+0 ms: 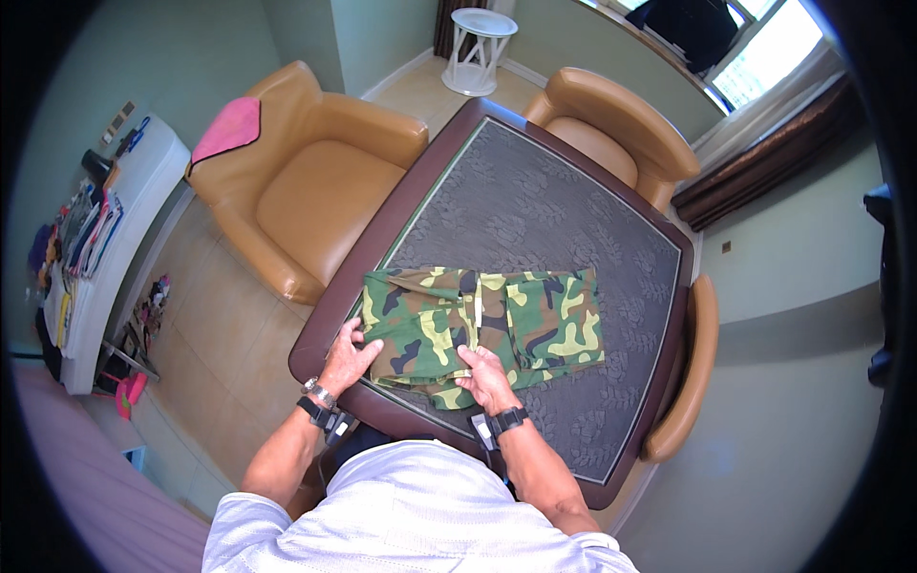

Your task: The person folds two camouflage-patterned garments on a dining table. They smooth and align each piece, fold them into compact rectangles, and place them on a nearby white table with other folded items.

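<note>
A camouflage-patterned cloth garment [423,322] lies folded on the dark, leaf-patterned top of a table [516,215] before me. My left hand [349,358] is at the garment's left edge, fingers apart, its thumb by the cloth near the table's rim. At the front middle, my right hand [483,372] pinches a layer of the garment between thumb and fingers. Some cloth hangs loosely below the folded edge, close to my right hand. Both wrists wear black straps with small devices, and a metal watch is on my left wrist.
Tan armchairs stand left [329,193], behind [594,136] and right [698,372] of the table. A pink cloth [229,132] drapes over the left one. A white shelf [129,236] at the left wall bears piled clothes. A small white round stand [483,25] is at the back.
</note>
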`<state>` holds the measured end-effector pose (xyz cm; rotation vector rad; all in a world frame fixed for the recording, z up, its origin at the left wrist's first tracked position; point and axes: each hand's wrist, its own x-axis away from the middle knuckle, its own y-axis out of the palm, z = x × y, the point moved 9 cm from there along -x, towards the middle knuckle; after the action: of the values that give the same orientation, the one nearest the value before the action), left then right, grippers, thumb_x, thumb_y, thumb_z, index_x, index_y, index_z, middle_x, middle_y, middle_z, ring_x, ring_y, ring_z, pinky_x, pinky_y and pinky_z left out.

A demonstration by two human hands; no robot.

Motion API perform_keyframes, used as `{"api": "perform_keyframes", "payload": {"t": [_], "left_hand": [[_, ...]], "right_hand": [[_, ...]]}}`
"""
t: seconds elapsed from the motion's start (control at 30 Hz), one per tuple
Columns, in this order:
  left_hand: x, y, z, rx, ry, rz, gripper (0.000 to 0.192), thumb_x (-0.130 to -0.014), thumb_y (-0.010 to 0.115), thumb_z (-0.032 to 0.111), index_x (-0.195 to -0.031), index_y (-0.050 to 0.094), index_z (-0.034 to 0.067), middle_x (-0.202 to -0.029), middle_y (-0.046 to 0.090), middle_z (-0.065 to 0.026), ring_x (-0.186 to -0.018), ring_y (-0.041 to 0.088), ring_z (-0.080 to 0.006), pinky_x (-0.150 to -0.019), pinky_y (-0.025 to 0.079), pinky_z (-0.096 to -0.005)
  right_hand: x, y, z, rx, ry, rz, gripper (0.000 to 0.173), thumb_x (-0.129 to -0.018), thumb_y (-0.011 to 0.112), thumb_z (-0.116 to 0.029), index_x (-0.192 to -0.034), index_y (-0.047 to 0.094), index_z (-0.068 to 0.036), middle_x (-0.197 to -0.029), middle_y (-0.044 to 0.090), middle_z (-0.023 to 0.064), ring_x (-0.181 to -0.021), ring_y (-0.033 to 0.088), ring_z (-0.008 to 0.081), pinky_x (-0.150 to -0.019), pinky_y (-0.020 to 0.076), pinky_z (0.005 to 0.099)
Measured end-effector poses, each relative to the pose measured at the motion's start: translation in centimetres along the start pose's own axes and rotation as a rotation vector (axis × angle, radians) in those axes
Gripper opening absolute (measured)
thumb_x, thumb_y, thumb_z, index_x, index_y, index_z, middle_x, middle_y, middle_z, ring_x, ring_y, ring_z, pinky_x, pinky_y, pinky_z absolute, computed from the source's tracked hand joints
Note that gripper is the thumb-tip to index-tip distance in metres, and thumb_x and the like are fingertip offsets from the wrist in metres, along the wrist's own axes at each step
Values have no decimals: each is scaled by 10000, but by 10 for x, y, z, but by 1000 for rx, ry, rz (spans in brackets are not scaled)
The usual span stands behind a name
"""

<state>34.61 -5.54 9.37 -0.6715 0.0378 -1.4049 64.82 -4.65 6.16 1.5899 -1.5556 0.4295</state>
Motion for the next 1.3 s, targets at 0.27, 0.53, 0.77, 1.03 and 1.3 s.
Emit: {"api": "perform_keyframes", "payload": {"t": [0.27,0.53,0.77,1.03,1.3], "left_hand": [[27,19,-16,618,-271,-294,537,-950,703,34,-1447,502,1,-909,663,34,-701,603,-56,-562,489,-205],[1,8,-23,293,-169,-185,590,-921,776,142,-1423,525,-40,-966,708,-33,-839,676,-119,-723,558,-288],[-80,0,27,259,43,-3,693,-886,826,199,-1489,528,33,-1142,662,-73,-1012,651,-175,-892,568,-341],[-130,15,34,395,-43,-256,297,-928,800,206,-1163,708,49,-980,714,-42,-864,661,-134,-805,562,-318],[-134,6,26,248,-30,87,207,-897,820,223,-923,714,47,-827,701,-27,-723,640,-135,-668,537,-332]], "right_hand": [[34,-14,33,134,102,-48,200,-984,764,-194,-980,583,-108,-814,603,-22,-608,622,107,-569,623,290],[26,-31,36,217,59,-22,247,-981,758,-152,-884,532,-126,-755,549,-34,-560,595,98,-535,615,270],[22,-27,38,187,11,-92,251,-981,757,-141,-879,529,-136,-775,555,-39,-584,597,98,-549,619,281],[24,-37,43,202,7,-86,240,-987,753,-143,-889,534,-132,-788,565,-39,-617,597,86,-581,629,278],[30,-31,26,346,-102,-61,281,-997,732,-137,-859,486,-140,-754,509,-55,-608,574,68,-543,558,245]]}}
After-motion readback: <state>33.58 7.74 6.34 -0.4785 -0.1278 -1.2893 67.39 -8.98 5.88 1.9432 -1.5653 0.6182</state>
